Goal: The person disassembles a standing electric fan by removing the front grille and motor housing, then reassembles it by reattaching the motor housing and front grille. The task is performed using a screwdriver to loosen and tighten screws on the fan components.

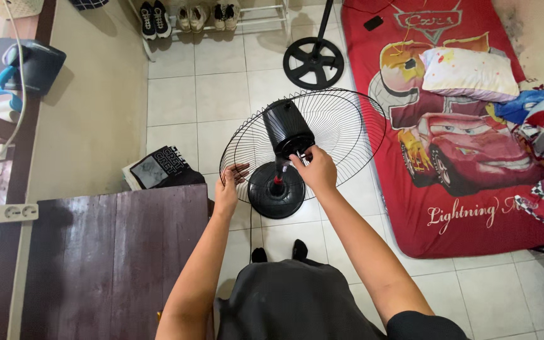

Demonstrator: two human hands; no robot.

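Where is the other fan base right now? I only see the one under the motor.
In the head view, the second fan base lies on the tiled floor at top centre, beyond the wire grille, between the shoe rack and the red mattress.

The left hand (226,189) grips the wire fan guard (341,123) at its nine o'clock rim. The right hand (316,169) pinches at the black motor housing (286,128), above the round base (276,191).
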